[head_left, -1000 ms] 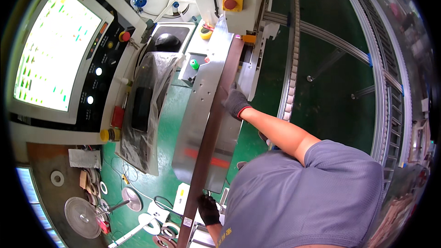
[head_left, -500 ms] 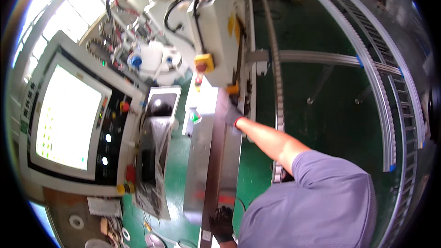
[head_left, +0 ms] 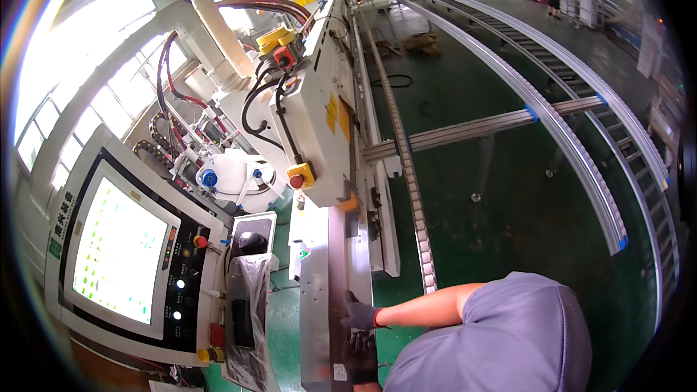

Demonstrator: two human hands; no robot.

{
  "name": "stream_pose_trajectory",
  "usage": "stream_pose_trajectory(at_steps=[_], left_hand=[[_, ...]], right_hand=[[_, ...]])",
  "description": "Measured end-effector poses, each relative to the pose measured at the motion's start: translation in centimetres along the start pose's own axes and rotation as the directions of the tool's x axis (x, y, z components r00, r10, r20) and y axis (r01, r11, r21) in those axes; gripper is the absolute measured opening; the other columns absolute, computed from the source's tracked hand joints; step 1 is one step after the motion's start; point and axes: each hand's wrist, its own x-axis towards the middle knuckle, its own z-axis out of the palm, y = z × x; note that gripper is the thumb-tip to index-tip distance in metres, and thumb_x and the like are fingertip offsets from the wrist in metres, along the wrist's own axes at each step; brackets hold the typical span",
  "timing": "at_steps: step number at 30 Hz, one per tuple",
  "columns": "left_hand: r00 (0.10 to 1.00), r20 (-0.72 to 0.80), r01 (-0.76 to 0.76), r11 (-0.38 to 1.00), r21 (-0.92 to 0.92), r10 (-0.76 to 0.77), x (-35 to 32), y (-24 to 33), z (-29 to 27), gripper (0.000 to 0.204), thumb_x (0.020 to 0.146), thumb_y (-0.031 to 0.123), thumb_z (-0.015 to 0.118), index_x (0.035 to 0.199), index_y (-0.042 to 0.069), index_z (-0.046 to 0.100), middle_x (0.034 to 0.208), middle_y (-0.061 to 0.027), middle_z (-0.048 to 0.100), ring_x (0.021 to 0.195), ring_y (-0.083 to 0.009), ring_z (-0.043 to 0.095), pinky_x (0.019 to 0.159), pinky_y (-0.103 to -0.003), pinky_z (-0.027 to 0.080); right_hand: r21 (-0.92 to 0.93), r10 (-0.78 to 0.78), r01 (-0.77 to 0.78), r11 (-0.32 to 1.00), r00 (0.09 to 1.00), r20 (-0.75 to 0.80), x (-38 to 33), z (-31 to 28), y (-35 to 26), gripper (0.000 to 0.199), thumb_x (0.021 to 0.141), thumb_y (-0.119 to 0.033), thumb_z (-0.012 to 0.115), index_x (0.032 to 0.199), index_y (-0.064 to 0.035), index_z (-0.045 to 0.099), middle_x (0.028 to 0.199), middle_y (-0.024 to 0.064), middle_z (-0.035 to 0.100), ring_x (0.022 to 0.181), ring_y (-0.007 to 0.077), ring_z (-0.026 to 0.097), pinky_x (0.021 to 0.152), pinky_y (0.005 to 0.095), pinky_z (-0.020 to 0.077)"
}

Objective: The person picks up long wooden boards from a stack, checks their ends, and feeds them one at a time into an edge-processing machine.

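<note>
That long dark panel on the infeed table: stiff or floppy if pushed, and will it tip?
The long dark panel looks straight along its whole length, so probably rigid board. It seems to stand on its narrow edge, so it may tip sideways. Both gloved hands, right hand and left hand, rest on it, suggesting it needs steadying.

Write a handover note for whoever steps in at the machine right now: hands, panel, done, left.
Right hand: gloved, pressed on the side edge of the long dark panel.
Left hand: gloved, on the panel's near end; grip hidden.
Panel: lies lengthwise on the steel infeed table, far end at the mouth of the white machine housing.
Done: panel lined up with the machine.
Left: most of its length is outside the housing.
</note>
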Motion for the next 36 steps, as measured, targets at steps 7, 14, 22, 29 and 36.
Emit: stream_pose_trajectory(at_steps=[7, 14, 22, 29, 36], left_hand=[[0.966, -0.248, 0.089, 0.995, 0.047, -0.074, -5.9, 0.1, -0.8, 0.047, 0.098, 0.037, 0.04, 0.124, 0.002, 0.056, 0.126, -0.0189, 0.058, 0.117, -0.0393, 0.052, 0.107, -0.053, 0.036], [0.954, -0.297, 0.054, 0.996, 0.067, -0.032, -6.5, 0.9, -1.3, 0.046, 0.097, 0.037, 0.042, 0.124, 0.002, 0.057, 0.124, -0.0186, 0.059, 0.116, -0.0387, 0.052, 0.106, -0.053, 0.037], [0.987, -0.162, 0.015, 0.994, 0.111, 0.003, -4.0, 0.4, -0.1, 0.046, 0.096, 0.037, 0.045, 0.123, 0.002, 0.058, 0.122, -0.0183, 0.061, 0.115, -0.038, 0.053, 0.106, -0.052, 0.038], [0.966, -0.064, -0.231, 0.948, 0.22, 0.25, -1.9, -1.4, -3.0, 0.043, 0.1, 0.031, 0.04, 0.123, -0.001, 0.055, 0.13, -0.0189, 0.056, 0.12, -0.0347, 0.052, 0.105, -0.047, 0.04], [0.992, -0.067, -0.065, 0.906, 0.419, 0.103, -12.6, 0.4, -1.1, 0.029, 0.093, 0.017, 0.049, 0.116, 0.002, 0.058, 0.127, -0.0147, 0.06, 0.118, -0.0224, 0.055, 0.093, -0.037, 0.046]], right_hand=[[0.27, 0.361, -0.427, 0.863, 0.895, 0.262, 3.7, -7.4, -4.6, 0.077, 0.09, -0.029, 0.059, 0.147, -0.0081, 0.011, 0.056, 0.0096, 0.05, 0.038, 0.021, 0.049, 0.035, 0.0364, 0.0429], [0.383, 0.39, -0.379, 0.843, 0.919, 0.053, 8.3, -11.5, -4.5, 0.072, 0.091, -0.018, 0.054, 0.15, -0.0175, 0.013, 0.064, 0.0141, 0.055, 0.043, 0.0229, 0.053, 0.035, 0.0403, 0.0439], [-0.177, -0.096, 0.013, 0.984, 0.876, -0.472, 6.7, -5.4, 7.3, 0.086, 0.082, -0.03, 0.067, 0.147, 0.0059, 0.023, 0.134, 0.0377, 0.041, 0.123, 0.046, 0.046, 0.106, 0.0423, 0.0388], [0.212, 0.269, -0.32, 0.923, 0.934, 0.237, -0.4, -2.0, -4.2, 0.099, 0.087, -0.026, 0.061, 0.152, -0.0062, -0.012, 0.096, 0.0239, 0.06, 0.053, 0.026, 0.053, 0.047, 0.0403, 0.046], [0.331, 0.382, -0.417, 0.847, 0.909, 0.167, 2.5, -7.6, -8.4, 0.062, 0.093, -0.026, 0.055, 0.144, -0.0151, 0.022, 0.068, 0.016, 0.059, 0.041, 0.0216, 0.052, 0.037, 0.0366, 0.0448]])
